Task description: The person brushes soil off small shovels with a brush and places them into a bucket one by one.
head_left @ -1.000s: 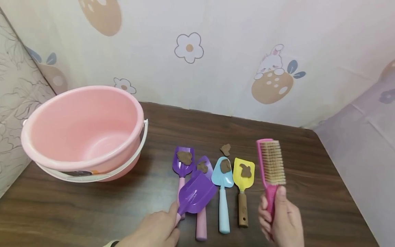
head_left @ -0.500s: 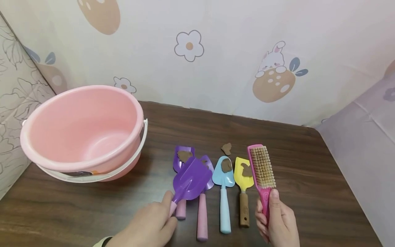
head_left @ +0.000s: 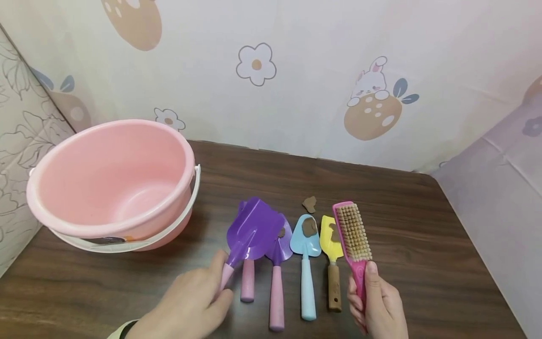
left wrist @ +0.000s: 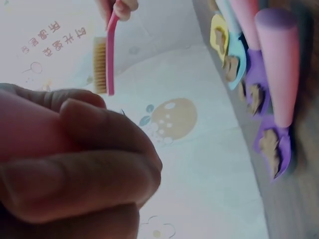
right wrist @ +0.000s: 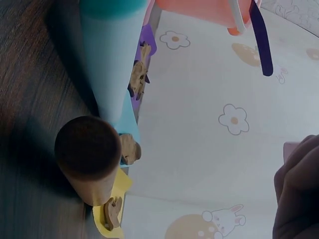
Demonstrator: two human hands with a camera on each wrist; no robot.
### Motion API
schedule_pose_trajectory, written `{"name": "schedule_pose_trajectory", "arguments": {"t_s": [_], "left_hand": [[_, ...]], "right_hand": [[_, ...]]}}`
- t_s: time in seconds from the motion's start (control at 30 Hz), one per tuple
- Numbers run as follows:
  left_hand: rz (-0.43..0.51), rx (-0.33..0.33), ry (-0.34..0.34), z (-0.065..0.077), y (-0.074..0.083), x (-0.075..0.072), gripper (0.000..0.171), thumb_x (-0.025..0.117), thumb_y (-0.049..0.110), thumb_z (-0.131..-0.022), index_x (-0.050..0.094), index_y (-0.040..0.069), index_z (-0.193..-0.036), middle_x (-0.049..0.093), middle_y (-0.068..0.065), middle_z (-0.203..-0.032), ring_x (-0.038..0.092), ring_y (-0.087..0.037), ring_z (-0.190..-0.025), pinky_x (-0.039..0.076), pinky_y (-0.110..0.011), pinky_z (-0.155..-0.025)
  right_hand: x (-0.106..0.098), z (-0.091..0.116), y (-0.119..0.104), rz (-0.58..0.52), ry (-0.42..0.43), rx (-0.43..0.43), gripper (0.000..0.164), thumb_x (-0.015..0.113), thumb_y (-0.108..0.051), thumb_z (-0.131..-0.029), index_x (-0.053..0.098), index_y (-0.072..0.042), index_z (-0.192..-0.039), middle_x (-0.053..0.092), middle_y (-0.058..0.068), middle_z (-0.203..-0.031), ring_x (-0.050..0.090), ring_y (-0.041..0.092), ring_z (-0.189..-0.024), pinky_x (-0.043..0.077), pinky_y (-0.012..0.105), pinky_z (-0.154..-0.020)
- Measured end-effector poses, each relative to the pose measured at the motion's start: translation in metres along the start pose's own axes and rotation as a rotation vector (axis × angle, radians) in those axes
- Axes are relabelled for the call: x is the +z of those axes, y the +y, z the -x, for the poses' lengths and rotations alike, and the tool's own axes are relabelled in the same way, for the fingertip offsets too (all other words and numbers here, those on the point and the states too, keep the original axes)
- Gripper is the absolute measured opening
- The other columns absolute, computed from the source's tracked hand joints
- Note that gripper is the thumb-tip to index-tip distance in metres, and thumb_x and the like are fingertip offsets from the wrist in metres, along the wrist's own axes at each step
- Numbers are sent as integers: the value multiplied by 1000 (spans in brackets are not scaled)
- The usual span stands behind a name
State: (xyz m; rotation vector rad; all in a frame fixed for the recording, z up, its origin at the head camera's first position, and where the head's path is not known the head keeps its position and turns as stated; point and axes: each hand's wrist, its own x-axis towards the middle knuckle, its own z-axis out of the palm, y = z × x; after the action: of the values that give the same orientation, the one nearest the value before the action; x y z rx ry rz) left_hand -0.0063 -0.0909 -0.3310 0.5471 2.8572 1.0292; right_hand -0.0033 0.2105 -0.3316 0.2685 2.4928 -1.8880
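In the head view, my left hand (head_left: 186, 301) grips the pink handle of a purple shovel (head_left: 251, 230), its blade raised over two other purple shovels. My right hand (head_left: 378, 301) holds a pink scrub brush (head_left: 354, 233) upright, bristles facing left, thumb along the handle. The brush overlaps a yellow shovel (head_left: 328, 247) with a brown handle. Between the hands lie a light blue trowel (head_left: 307, 287) and a pink-handled purple shovel (head_left: 277, 292). The other purple shovel's blade is mostly hidden, its pink handle (head_left: 248, 282) showing. Brown lumps (left wrist: 270, 144) sit on the blades in the left wrist view.
A big pink bucket (head_left: 186, 188) with a white bail handle stands at the left, tilted toward me in view. One loose brown piece (head_left: 310, 204) lies on the dark wood table (head_left: 423, 245) behind the blue trowel. A printed wall covering (head_left: 305, 117) rises at the back.
My left hand has moved left with the purple shovel, whose blade now covers most of the leftmost shovel's blade. My right hand has brought the brush leftward over the yellow shovel.
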Motion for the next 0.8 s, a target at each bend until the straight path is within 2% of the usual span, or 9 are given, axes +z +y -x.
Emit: {"name": "schedule_pose_trajectory", "arguments": {"t_s": [0.1,0.2,0.37,0.6,0.8], "left_hand": [[-35,-39,39,0,2,-6,32,64,14,-79,44,11,-103,35,13,-56,33,0,-49,30,-22,-45],[-40,-92,40,0,3,-13,32,65,15,-79,42,12,-101,35,12,-55,34,-2,-48,30,-22,-46],[-52,-80,63,1,4,-24,38,66,14,-77,42,13,-105,35,12,-56,34,-1,-50,32,-21,-49],[-48,-70,109,4,6,-39,37,67,10,-75,39,14,-100,34,15,-54,33,3,-48,32,-20,-48],[-109,-89,180,9,3,-55,47,71,12,-72,42,17,-109,39,13,-58,39,1,-53,36,-23,-52]], "right_hand": [[0,0,0,4,-2,2,54,21,-37,-105,41,0,-71,35,5,-48,29,21,-30,26,30,-25],[-1,1,0,15,-4,7,54,21,-37,-105,41,0,-71,35,5,-48,29,20,-30,27,30,-25],[-1,2,1,44,-6,14,55,21,-37,-105,41,1,-71,36,5,-48,31,19,-30,27,30,-25],[0,2,0,87,-6,33,55,21,-37,-105,43,1,-73,36,4,-48,32,17,-30,29,31,-26],[0,4,1,134,0,31,55,20,-36,-106,43,1,-72,37,3,-48,33,14,-30,30,31,-27]]}}
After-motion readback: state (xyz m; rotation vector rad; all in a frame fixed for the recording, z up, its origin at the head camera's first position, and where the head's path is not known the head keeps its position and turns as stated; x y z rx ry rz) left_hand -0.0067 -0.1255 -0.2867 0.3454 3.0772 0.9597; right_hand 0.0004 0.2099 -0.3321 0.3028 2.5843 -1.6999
